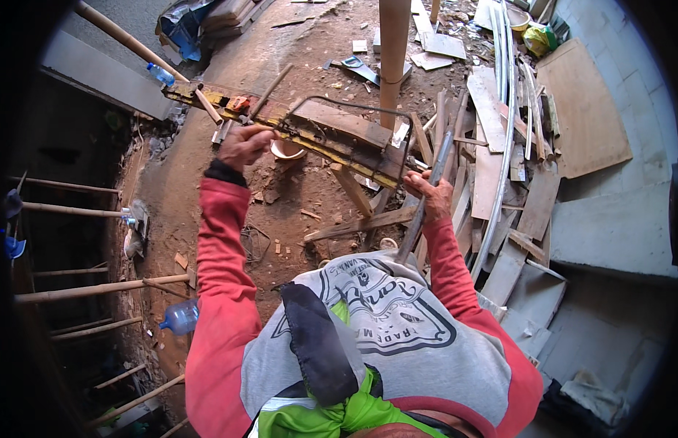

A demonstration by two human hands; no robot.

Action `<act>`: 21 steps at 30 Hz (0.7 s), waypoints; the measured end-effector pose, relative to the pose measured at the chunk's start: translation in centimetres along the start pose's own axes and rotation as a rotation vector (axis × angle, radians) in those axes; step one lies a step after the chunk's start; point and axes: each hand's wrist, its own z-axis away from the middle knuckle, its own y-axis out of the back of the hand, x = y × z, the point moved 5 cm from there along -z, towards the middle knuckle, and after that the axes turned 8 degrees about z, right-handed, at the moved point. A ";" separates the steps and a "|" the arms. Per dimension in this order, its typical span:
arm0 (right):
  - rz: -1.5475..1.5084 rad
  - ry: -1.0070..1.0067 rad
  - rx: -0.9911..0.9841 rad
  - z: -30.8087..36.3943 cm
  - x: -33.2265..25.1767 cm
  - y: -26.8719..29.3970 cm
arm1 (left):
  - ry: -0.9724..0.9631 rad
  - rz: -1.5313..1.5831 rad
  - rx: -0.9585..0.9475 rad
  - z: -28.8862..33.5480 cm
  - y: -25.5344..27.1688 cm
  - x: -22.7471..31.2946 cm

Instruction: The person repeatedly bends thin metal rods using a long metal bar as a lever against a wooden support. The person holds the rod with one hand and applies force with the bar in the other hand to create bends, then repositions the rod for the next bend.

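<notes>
A thin steel rod (357, 104), bent at its corners into an open frame, lies over a narrow work beam (331, 150) with yellow edges. At the left end of the rod, my left hand (245, 144) is closed with its fingers pinched together above the beam. My right hand (431, 196) wraps round a long grey metal bar (413, 232) that slants back toward my body. Its fingertips are by the rod's right end; whether they touch it I cannot tell. On the beam are a wooden block (342, 123) and an orange object (239, 103).
An upright post (392, 62) stands just beyond the beam. Wooden planks (492, 139) and long metal strips (508, 139) are piled at the right. A dark pit with poles (98, 288) across it lies left, beside a large plastic bottle (180, 317). A handsaw (359, 68) lies farther off.
</notes>
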 end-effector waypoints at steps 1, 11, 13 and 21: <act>0.070 0.011 0.004 1.1 -0.8 0.2 | -0.026 0.013 0.056 1.8 0.7 1.8; 0.679 0.112 -0.013 9.8 -1.1 6.7 | -0.273 -0.001 0.224 5.0 5.8 1.6; 0.671 0.089 -0.020 12.0 0.2 6.9 | -0.250 0.103 0.249 4.8 6.5 -0.5; 0.551 -0.005 -0.009 19.3 4.4 4.8 | -0.177 0.458 0.119 4.4 8.0 -6.0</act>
